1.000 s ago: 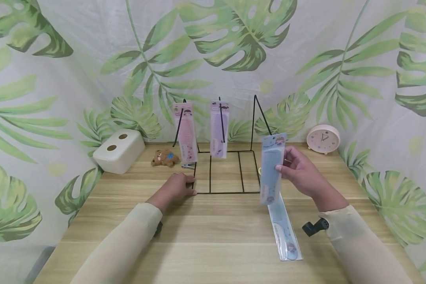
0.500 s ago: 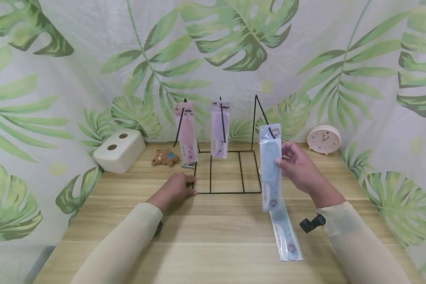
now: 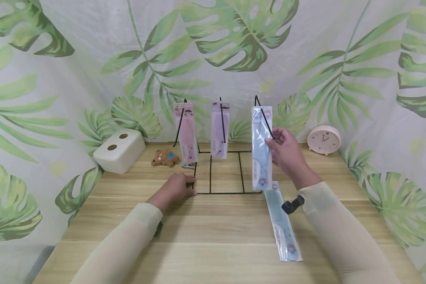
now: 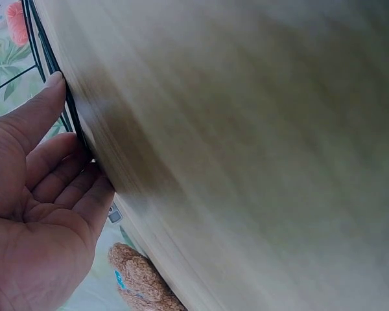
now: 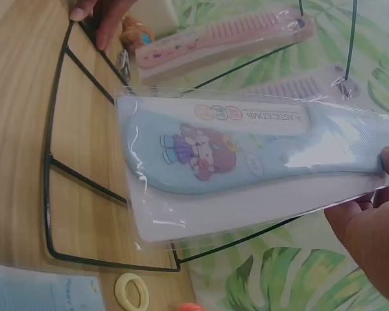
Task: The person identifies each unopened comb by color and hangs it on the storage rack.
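My right hand (image 3: 287, 152) pinches a packaged light-blue comb (image 3: 260, 157) by its right edge. The pack hangs upright with its top on the right hook of a black wire rack (image 3: 227, 193). In the right wrist view the comb's handle (image 5: 201, 155) shows a cartoon girl and the card behind it. My left hand (image 3: 177, 186) holds the rack's base at its front left corner, thumb and fingers on the wire in the left wrist view. Packaged pink combs (image 3: 186, 134) hang on the left hook, and a purple packaged comb (image 3: 219, 130) on the middle one.
A second packaged blue comb (image 3: 282, 225) lies on the wooden table (image 3: 206, 244), right of the rack. Behind stand a white box with two holes (image 3: 118, 150) and a pink clock (image 3: 324, 139). A brown toy bear (image 3: 165, 157) lies left of the rack; a yellow ring (image 5: 131, 291) lies at right.
My right hand has moved the blue comb up and back along the right hook, from its tip toward its upper end. The left hand has stayed on the rack.
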The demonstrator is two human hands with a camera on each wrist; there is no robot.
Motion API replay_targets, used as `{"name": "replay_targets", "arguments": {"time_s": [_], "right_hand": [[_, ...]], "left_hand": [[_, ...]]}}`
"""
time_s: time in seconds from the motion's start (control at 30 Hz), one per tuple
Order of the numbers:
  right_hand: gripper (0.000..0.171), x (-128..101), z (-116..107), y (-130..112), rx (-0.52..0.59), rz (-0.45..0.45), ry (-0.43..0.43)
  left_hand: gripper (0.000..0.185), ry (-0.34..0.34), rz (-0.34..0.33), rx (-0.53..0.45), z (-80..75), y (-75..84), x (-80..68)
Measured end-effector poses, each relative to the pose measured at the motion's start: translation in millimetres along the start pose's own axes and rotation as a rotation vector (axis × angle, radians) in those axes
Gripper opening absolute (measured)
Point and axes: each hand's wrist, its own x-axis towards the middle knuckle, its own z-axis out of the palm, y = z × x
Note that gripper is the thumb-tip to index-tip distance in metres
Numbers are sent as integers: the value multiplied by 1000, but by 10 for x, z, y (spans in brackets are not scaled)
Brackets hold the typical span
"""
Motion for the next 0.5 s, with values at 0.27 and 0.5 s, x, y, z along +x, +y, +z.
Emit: {"name": "replay_targets", "arguments": {"time_s": [0.27,0.5], "right_hand": [[45,358,106,-37,0,-7,57],[42,518,130,11,10,-21,83]], "left_hand": [[57,7,-1,-3,0,-18,3],[58,0,-23,-18,11,-9,0]]}}
